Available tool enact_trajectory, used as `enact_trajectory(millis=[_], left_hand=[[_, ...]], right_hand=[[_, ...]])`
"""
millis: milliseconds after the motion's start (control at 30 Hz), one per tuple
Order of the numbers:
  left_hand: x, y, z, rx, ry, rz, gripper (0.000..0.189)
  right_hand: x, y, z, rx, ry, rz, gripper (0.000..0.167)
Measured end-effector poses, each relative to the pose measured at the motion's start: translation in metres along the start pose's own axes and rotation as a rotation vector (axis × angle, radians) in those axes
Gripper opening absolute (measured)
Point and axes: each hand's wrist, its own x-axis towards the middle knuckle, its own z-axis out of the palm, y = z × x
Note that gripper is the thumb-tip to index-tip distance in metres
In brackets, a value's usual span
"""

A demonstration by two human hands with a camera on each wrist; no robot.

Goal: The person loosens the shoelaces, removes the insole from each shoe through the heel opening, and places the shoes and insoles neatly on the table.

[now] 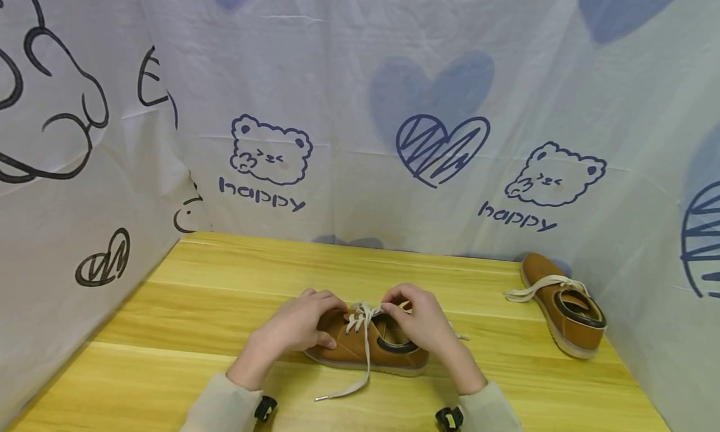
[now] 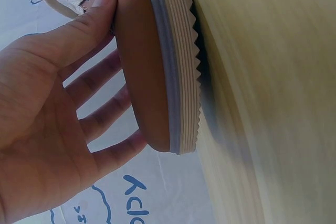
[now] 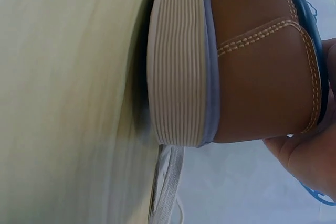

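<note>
A brown lace-up shoe (image 1: 351, 341) lies sole down on the table, toe to the left. My left hand (image 1: 304, 321) holds its toe end, the thumb on the near side and the fingers around the far side; the left wrist view shows this thumb (image 2: 94, 22) pressing beside the eyelets. Over the shoe's opening, my right hand (image 1: 419, 316) pinches the cream shoelace (image 1: 368, 316) near the knot. One lace end hangs over the near side onto the table. The heel (image 3: 257, 77) fills the right wrist view, where most of the right hand is hidden.
A second brown shoe (image 1: 579, 319) stands at the right of the wooden table (image 1: 225, 282), its cream lace (image 1: 529, 292) trailing left. A white curtain (image 1: 349, 94) printed with hearts and bears hangs behind the table and along its sides.
</note>
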Motion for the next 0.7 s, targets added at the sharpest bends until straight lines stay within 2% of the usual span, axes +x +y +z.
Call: enact_trajectory(millis=[167,300,467,600,700], left_hand=[[0.0,0.0,0.0,0.006,-0.002,-0.002,0.064],[0.001,-0.001,0.0,0.008,-0.002,-0.001,0.064],[0.001,-0.002,0.001,0.006,0.0,0.004,0.064],[0.001,-0.002,0.001,0.006,-0.001,0.003,0.064],[0.001,-0.002,0.001,0.005,-0.003,0.0,0.063]], right_hand=[[0.0,-0.002,-0.002,0.004,0.014,-0.022,0.007],[0.0,-0.005,-0.004,-0.003,0.021,-0.109,0.013],[0.0,-0.01,-0.005,0.005,-0.044,-0.207,0.012],[0.0,-0.015,-0.004,-0.009,-0.085,-0.22,0.013],[-0.001,-0.016,-0.004,-0.036,-0.093,-0.199,0.014]])
